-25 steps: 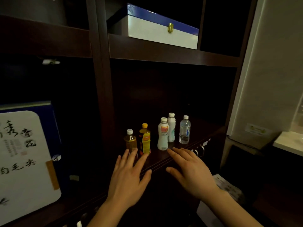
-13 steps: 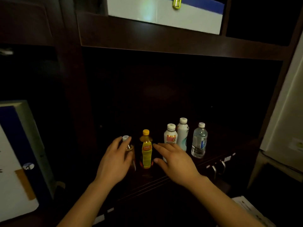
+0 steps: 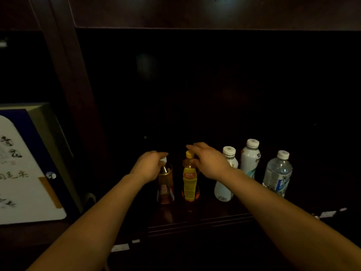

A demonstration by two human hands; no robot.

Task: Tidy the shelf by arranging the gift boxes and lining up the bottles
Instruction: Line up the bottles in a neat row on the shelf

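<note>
Several bottles stand on a dark wooden shelf (image 3: 197,222). My left hand (image 3: 148,167) is curled over the white cap and neck of a brown tea bottle (image 3: 165,187) at the left of the group. Beside it is a yellow-labelled bottle (image 3: 189,184). My right hand (image 3: 210,162) lies against its neck, fingers stretched out behind the yellow cap. To the right stand a white bottle (image 3: 223,189), a white-and-teal bottle (image 3: 250,162) set further back, and a clear water bottle (image 3: 278,174). A white-and-blue gift box (image 3: 25,167) with calligraphy leans in the left compartment.
A dark vertical divider (image 3: 78,98) separates the gift box compartment from the bottle compartment. An upper shelf board (image 3: 195,12) runs overhead. The back of the bottle compartment is dark. Drawer handles (image 3: 328,213) glint below the shelf edge.
Both hands have moved forward and up to the bottle tops. The left hand closed on the brown bottle's cap and the right reached the yellow bottle's neck. The camera moved closer.
</note>
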